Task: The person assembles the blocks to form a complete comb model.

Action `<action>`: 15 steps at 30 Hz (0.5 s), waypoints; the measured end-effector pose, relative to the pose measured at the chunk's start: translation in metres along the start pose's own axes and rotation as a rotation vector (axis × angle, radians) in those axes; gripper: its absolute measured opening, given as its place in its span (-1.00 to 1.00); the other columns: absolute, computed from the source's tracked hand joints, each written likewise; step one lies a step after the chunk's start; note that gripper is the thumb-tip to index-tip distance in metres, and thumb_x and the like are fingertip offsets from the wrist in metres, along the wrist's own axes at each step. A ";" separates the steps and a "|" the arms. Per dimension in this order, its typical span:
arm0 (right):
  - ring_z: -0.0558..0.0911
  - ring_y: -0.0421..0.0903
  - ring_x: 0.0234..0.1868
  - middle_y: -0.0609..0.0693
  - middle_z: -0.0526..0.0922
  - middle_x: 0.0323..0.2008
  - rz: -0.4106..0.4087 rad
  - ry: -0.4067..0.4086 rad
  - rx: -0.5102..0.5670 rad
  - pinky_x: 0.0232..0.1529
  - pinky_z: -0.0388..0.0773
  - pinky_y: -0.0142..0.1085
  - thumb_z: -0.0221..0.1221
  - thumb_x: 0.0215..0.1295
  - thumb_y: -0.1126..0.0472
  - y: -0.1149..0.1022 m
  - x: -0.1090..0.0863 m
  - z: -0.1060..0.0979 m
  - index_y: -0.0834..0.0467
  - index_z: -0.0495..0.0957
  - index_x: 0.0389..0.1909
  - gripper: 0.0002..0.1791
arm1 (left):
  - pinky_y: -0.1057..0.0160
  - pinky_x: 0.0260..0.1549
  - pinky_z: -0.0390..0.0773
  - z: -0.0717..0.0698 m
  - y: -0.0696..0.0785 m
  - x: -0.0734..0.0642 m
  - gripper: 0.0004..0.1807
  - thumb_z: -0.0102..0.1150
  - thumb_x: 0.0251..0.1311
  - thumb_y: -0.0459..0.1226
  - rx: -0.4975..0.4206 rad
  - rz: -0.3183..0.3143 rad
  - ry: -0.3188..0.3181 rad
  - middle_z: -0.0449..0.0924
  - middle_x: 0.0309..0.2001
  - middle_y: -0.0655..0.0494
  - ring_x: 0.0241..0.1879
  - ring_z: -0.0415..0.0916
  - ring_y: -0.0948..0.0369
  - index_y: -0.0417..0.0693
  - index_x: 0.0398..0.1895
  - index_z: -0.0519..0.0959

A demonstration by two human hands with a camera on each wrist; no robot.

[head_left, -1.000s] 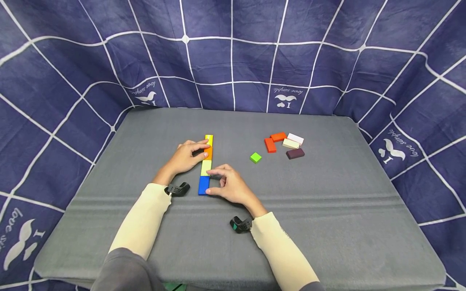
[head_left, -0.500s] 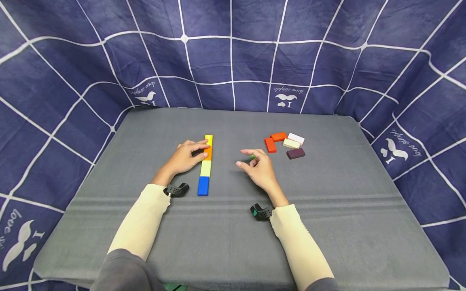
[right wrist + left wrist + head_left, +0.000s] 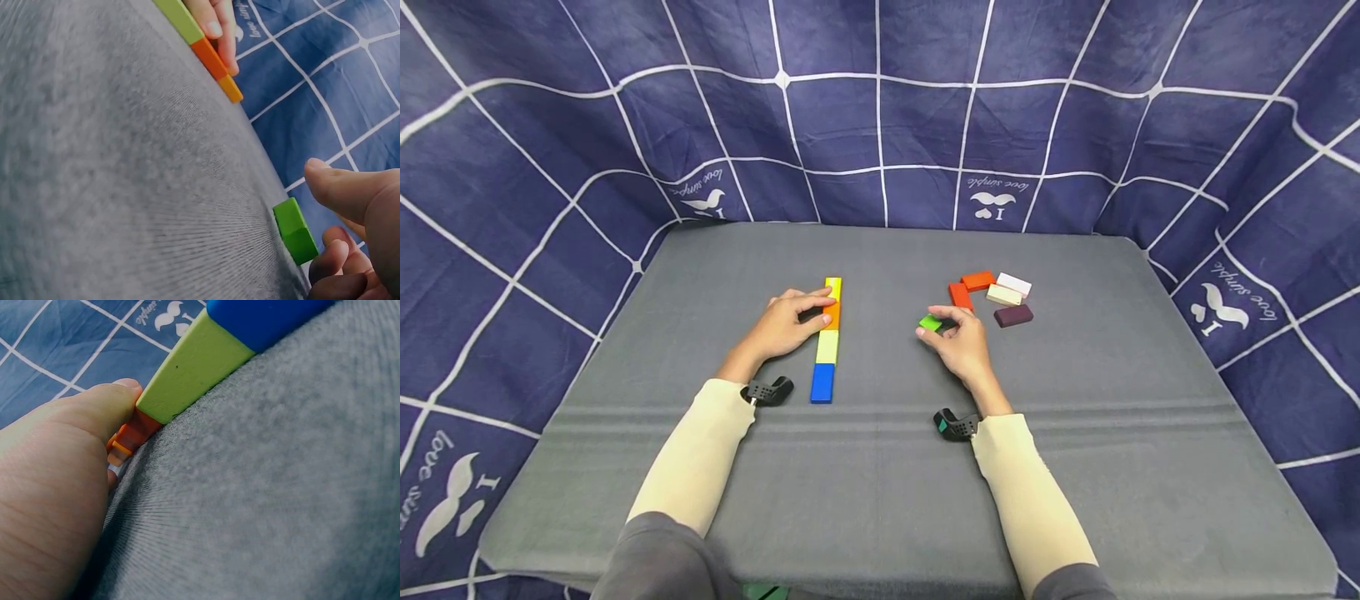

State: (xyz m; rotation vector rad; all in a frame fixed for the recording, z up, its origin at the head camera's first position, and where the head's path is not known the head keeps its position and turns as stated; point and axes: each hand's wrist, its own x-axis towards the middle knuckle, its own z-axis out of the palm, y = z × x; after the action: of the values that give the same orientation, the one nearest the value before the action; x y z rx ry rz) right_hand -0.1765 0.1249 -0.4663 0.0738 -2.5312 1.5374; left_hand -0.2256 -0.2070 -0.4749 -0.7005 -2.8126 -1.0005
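A row of flat blocks runs away from me at left of centre: a blue block, a pale yellow-green block, an orange block and a yellow block at the far end. My left hand holds the row at the orange block, thumb and bent fingers against it. Right of the row, a small green block lies on the grey cloth. My right hand has its thumb and index finger spread about it; the right wrist view shows a gap between thumb and green block.
Behind my right hand lie two red-orange blocks, a white block, a cream block and a dark purple block. A navy curtain with white lines rises behind the grey-covered table.
My right hand has left the blue block and moved right and away from me to the green block. The left hand stays at the orange block.
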 end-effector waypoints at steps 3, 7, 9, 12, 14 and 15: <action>0.46 -0.17 -0.48 0.10 0.60 -0.04 0.015 0.002 -0.029 -0.41 0.37 -0.44 0.50 0.07 0.18 0.002 -0.001 0.001 0.12 0.69 0.04 -0.54 | 0.00 0.14 0.16 0.001 -0.001 0.000 -0.57 0.24 0.35 -0.03 -0.004 0.007 -0.002 0.42 0.42 0.27 0.22 0.41 0.12 0.22 0.27 0.59; 0.46 -0.18 -0.52 0.11 0.58 -0.02 0.029 -0.012 -0.065 -0.44 0.37 -0.42 0.49 0.08 0.19 0.001 -0.003 0.004 0.09 0.69 0.03 -0.56 | 0.00 0.15 0.16 0.001 -0.002 -0.002 -0.57 0.24 0.34 -0.03 -0.005 0.001 0.006 0.42 0.42 0.28 0.21 0.42 0.12 0.23 0.26 0.60; 0.47 -0.18 -0.51 0.13 0.59 -0.02 0.040 -0.012 -0.076 -0.44 0.38 -0.42 0.49 0.08 0.20 0.001 -0.002 0.004 0.09 0.70 0.03 -0.56 | 0.00 0.15 0.15 0.000 -0.003 -0.003 -0.58 0.25 0.34 -0.04 -0.007 -0.002 0.011 0.43 0.41 0.28 0.21 0.42 0.12 0.23 0.25 0.60; 0.50 -0.17 -0.48 0.15 0.62 -0.04 0.061 0.010 -0.090 -0.41 0.40 -0.43 0.49 0.07 0.23 0.003 -0.001 0.004 0.11 0.70 0.01 -0.57 | -0.01 0.16 0.15 0.000 -0.001 -0.003 -0.57 0.24 0.34 -0.03 -0.005 0.000 0.009 0.42 0.42 0.28 0.22 0.42 0.12 0.23 0.26 0.60; 0.55 -0.15 -0.46 0.16 0.66 -0.06 0.066 0.021 -0.103 -0.39 0.42 -0.43 0.49 0.07 0.25 0.003 -0.001 0.003 0.14 0.70 0.01 -0.57 | -0.01 0.16 0.15 0.000 0.000 -0.001 -0.57 0.24 0.34 -0.03 -0.003 0.000 0.006 0.42 0.42 0.28 0.22 0.42 0.13 0.23 0.26 0.60; 0.57 -0.13 -0.45 0.17 0.69 -0.07 0.068 0.026 -0.108 -0.38 0.43 -0.43 0.49 0.06 0.26 0.003 0.000 0.002 0.16 0.70 0.01 -0.57 | 0.00 0.16 0.16 0.000 0.001 -0.001 -0.57 0.24 0.34 -0.03 -0.003 0.000 0.004 0.42 0.42 0.28 0.22 0.42 0.12 0.23 0.26 0.60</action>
State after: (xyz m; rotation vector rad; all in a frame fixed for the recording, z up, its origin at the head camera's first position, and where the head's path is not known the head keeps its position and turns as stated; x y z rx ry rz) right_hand -0.1770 0.1242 -0.4698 -0.0467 -2.6156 1.4115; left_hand -0.2246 -0.2069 -0.4748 -0.6979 -2.8089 -1.0051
